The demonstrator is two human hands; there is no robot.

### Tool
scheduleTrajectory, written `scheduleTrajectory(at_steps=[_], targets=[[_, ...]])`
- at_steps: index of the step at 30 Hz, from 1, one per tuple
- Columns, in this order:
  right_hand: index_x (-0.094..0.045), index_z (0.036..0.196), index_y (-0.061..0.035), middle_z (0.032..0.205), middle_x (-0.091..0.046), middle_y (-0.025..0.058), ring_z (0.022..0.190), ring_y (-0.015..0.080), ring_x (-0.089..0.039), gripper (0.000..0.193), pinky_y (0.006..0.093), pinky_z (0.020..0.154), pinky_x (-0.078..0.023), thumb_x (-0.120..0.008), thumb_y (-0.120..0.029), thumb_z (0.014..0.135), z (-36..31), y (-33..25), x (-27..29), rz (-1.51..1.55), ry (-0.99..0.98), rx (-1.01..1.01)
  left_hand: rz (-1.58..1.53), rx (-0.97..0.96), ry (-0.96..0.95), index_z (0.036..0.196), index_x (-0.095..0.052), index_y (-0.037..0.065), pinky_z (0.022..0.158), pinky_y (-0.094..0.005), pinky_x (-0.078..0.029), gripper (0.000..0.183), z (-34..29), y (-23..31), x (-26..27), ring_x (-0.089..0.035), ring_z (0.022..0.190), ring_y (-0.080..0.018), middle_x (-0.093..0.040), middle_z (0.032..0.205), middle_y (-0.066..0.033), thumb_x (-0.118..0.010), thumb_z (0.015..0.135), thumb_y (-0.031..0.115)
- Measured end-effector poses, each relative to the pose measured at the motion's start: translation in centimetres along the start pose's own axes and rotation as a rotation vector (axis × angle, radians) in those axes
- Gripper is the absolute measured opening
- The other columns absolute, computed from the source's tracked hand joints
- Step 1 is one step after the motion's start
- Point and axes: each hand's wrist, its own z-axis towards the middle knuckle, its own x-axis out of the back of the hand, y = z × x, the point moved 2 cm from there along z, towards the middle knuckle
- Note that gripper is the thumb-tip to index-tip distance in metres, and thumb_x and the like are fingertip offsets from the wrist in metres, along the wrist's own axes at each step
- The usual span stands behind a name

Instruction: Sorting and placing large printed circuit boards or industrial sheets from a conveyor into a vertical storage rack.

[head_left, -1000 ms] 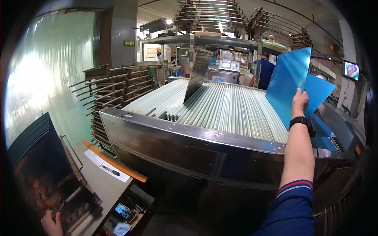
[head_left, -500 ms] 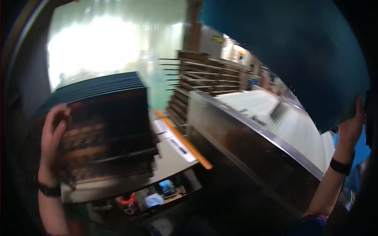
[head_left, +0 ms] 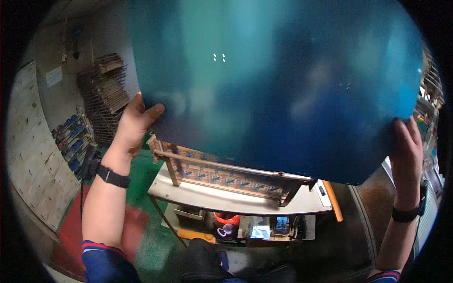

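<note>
A large glossy blue sheet (head_left: 264, 99) is held up in front of me, filling the upper middle of the head view. My left hand (head_left: 137, 122) grips its lower left edge, with the thumb on the near face. On the lower right edge, my right hand (head_left: 406, 141) has the sheet between thumb and fingers. Below the sheet, a rack with a metal bar (head_left: 222, 166) stands on a white table (head_left: 203, 194). A copper-coloured patterned panel (head_left: 226, 179) shows in the rack. The sheet hides the rack's upper part.
Under the tabletop, a shelf holds a red-lined bin (head_left: 225, 220), a phone-like device (head_left: 282, 225) and papers. An orange bar (head_left: 332, 200) lies at the table's right end. Lockers (head_left: 35, 137) and stacked racks (head_left: 106, 85) stand left, above a green and red floor (head_left: 146, 226).
The view has swung left. My left hand, earlier open beside the stack of dark panels, now grips the blue sheet. The sheet has moved from the right to in front of me.
</note>
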Motion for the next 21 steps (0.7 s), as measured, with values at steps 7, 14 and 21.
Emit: scheduleTrajectory(at_steps=[7,14,21], targets=[[-0.057,0.133,-0.0021,0.117,-0.068,0.0036,0.103,0.0117,-0.064,0.033,0.0283,0.093,-0.051,-0.060,-0.014,0.103,3.0,3.9,-7.9,0.086,0.070,-0.011,0.092,0.105,0.086,0.131,-0.057,-0.001,0.100,-0.0341,-0.050,0.045,1.3,-7.2,2.7,-0.063,0.111,-0.0183,-0.067,0.123,-0.0097,-0.075,0.095,0.018],[-0.062,0.126,-0.0015,0.111,-0.069,0.0038,0.100,0.0129,-0.064,0.028,0.0289,0.090,-0.050,-0.064,-0.011,0.100,4.1,5.8,-12.9,0.147,0.093,-0.010,0.133,0.040,0.109,0.128,-0.060,0.001,0.099,-0.0350,-0.050,0.040,1.6,-11.3,4.8,-0.063,0.111,-0.0181,-0.069,0.121,-0.0084,-0.075,0.095,0.019],[-0.061,0.127,0.0007,0.116,-0.069,0.0046,0.102,0.0125,-0.062,0.030,0.0299,0.092,-0.049,-0.063,-0.009,0.098,5.8,8.4,-13.7,-0.014,0.186,0.115,0.063,0.038,0.163,0.125,-0.059,0.003,0.099,-0.0322,-0.049,0.034,2.1,-13.3,5.1,-0.063,0.111,-0.0156,-0.068,0.122,-0.0077,-0.071,0.098,0.019]])
